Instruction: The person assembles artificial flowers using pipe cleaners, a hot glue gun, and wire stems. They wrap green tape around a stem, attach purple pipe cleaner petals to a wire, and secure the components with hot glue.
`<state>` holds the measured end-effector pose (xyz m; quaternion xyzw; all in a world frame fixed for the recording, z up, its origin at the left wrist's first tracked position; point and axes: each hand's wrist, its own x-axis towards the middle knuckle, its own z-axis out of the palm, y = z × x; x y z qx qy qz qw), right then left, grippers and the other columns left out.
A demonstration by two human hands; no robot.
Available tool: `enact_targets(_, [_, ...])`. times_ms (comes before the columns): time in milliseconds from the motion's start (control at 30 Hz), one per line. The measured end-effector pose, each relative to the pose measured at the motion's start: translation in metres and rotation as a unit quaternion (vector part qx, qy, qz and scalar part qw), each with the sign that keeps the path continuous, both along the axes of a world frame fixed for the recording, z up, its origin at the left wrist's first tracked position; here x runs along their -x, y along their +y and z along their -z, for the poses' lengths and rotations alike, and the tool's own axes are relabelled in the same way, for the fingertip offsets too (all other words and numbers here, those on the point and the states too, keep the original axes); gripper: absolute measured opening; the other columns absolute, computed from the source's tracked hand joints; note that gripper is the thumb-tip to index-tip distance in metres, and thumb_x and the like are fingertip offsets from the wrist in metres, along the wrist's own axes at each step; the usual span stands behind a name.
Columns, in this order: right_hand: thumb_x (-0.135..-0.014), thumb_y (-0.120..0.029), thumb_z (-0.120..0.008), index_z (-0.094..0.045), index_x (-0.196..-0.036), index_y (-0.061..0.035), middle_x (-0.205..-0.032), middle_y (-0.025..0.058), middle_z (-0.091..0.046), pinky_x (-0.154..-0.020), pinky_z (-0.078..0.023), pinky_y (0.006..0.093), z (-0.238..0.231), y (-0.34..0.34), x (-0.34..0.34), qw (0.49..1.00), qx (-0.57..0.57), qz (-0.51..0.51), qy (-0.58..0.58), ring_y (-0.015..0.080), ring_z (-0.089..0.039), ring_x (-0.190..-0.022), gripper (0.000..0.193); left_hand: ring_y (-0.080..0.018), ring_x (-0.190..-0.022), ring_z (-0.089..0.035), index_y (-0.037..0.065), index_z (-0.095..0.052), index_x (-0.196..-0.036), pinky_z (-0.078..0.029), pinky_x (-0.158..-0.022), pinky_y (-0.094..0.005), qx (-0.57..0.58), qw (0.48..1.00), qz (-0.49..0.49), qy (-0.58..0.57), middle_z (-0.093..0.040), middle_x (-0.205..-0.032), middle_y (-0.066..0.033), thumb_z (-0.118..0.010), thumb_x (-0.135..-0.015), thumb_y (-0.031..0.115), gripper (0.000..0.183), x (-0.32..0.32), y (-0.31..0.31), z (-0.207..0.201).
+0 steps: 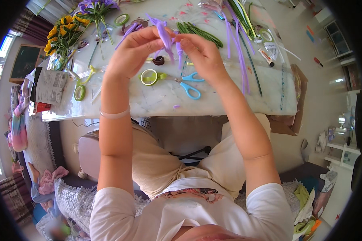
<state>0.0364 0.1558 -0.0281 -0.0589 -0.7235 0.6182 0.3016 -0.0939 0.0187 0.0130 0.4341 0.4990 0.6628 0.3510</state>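
A: What are the hands doing here?
B: The left hand (136, 50) pinches a twisted purple strip (163, 35) between thumb and fingers. The right hand (202, 55) meets it at the fingertips, thumb and finger drawn narrow; whether they grip the purple too, one cannot tell.
A: And where is that strip?
B: Held up over the far half of a marble-patterned table (229, 105), in front of the seated person.
A: What lies nearby?
B: Blue-handled scissors (191, 89) rest below the hands, just beside a roll of green tape (149, 77). A dark brown coil (158, 60) sits farther back, near a bundle of green stems (203, 35).
A: And toward the edges?
B: Yellow flowers (64, 29) and purple flowers (98, 7) at far left; long purple strips (238, 52) at right.
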Motion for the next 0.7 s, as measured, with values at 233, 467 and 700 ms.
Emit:
enact_targets(233, [-0.086,-0.018,-0.061,-0.061,-0.096,0.0012,-0.083,0.0062,-0.063,-0.067,-0.046,0.0236,-0.013,-0.004,-0.030,0.959,0.227,-0.171,-0.009,0.0098,-0.057,-0.073,0.021,-0.0146,-0.087,-0.054,0.001,-0.060,-0.103,-0.045,-0.081,-0.0287,-0.031,0.995,0.052,-0.079,-0.057,-0.106,-0.0052,-0.061,-0.083,0.005,0.021,-0.021,0.011,0.012])
enact_targets(467, [-0.080,-0.008,-0.066,-0.063,-0.086,0.0000,-0.073,0.0021,-0.062,-0.060,-0.045,0.0207,-0.018,-0.009,-0.038,0.994,0.096,-0.032,-0.031,0.0066,-0.055,-0.066,0.010,-0.0100,-0.072,-0.052,0.000,-0.062,-0.094,-0.043,-0.065,-0.0243,0.112,0.990,-0.065,0.058,-0.061,-0.083,-0.0043,-0.063,-0.083,0.014,0.017,-0.029,0.004,0.002])
enact_targets(700, [-0.082,-0.008,-0.065,-0.060,-0.088,-0.0001,-0.077,0.0047,-0.063,-0.064,-0.047,0.0222,-0.019,-0.009,-0.043,0.980,0.132,-0.151,-0.014,0.0086,-0.056,-0.068,0.012,-0.0080,-0.063,-0.049,0.002,-0.061,-0.081,-0.039,-0.058,-0.0224,0.099,0.992,0.039,-0.072,-0.057,-0.067,-0.0031,-0.056,-0.090,0.023,0.024,-0.019,-0.001,0.007])
